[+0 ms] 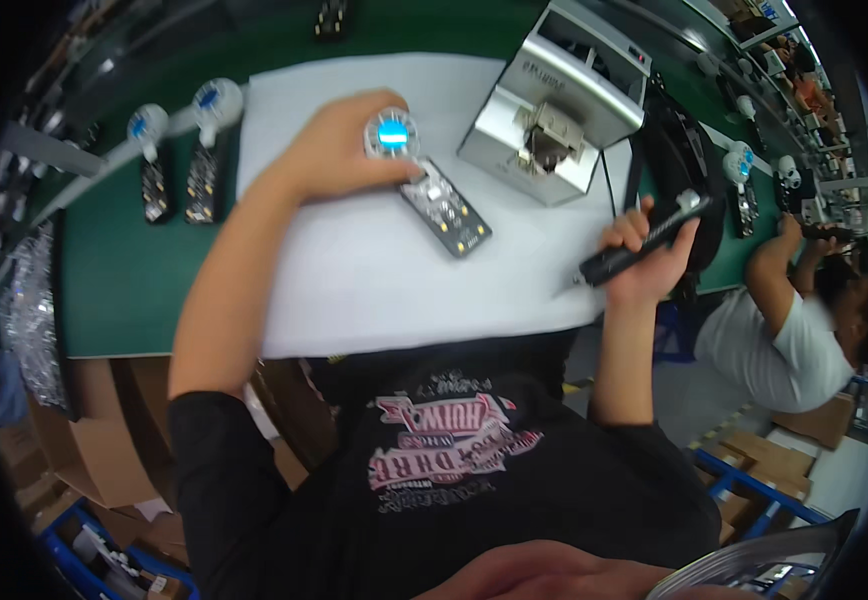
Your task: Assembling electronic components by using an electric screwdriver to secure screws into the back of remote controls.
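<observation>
On the white work sheet (354, 290), my left hand (339, 150) is closed on a circuit board assembly. Its round white part with a shiny blue disc (392, 134) lies between thumb and fingers, and its dark circuit board (446, 212) slants toward the sheet's middle. To the right, my right hand (649, 255) grips a black handheld electric screwdriver (644, 240) with its tip pointing left and down. The tip is apart from the board. Behind both hands stands a silver metal machine (554, 110) with a recessed opening at its front.
Two similar board assemblies, a nearer one (201, 170) and a farther-left one (154, 175), lie on the green mat (114, 290). Black cables (679, 140) hang right of the machine. A co-worker (784, 330) sits at the right. Cardboard boxes (94, 430) stand below the table's left edge.
</observation>
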`<state>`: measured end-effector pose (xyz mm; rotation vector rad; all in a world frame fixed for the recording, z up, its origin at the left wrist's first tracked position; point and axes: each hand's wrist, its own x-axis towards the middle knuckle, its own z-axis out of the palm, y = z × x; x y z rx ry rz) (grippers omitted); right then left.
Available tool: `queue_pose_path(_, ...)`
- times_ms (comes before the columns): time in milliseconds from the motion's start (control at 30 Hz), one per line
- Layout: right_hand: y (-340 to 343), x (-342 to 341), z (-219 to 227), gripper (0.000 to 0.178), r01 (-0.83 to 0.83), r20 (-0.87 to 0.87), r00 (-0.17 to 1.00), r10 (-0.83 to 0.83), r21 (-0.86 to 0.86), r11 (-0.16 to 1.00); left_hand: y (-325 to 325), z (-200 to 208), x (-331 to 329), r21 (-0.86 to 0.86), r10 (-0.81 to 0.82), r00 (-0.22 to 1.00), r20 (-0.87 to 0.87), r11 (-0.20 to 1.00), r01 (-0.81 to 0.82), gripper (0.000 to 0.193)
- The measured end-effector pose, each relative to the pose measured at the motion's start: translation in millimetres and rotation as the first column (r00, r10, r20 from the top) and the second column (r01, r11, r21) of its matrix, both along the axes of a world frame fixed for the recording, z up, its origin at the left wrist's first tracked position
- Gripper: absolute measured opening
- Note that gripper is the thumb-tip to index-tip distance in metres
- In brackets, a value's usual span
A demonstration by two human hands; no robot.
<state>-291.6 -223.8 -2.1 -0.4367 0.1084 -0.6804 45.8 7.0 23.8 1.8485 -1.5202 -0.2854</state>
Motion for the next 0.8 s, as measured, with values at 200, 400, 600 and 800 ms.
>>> queue_pose_path(200,28.5,-7.8,-2.0,0.069,0.167,-0.136,0.975,-0.176,-0.072,0.983,-2.4,-2.5,-6.8,0.114,0.056,0.995,-0.077,0.992,-0.047,0.055)
queue_pose_path(400,35.5,-5.7,0.8,0.066,0.192,-0.131,0.973,-0.188,0.023,0.981,-5.8,1.3,6.4,0.118,0.083,0.994,-0.065,0.990,-0.075,0.051)
queue_pose_path(600,32.1,-8.6,-2.2,0.064,0.176,-0.145,0.976,-0.165,0.062,0.982,-32.3,36.7,87.8,0.047,0.438,0.895,0.081,0.895,-0.443,0.050)
queue_pose_path(800,32.2,-9.3,-0.8,0.063,0.126,-0.108,0.987,-0.116,0.087,0.988,-66.2,13.6,212.8,0.080,0.776,0.563,0.283,0.566,-0.821,0.079)
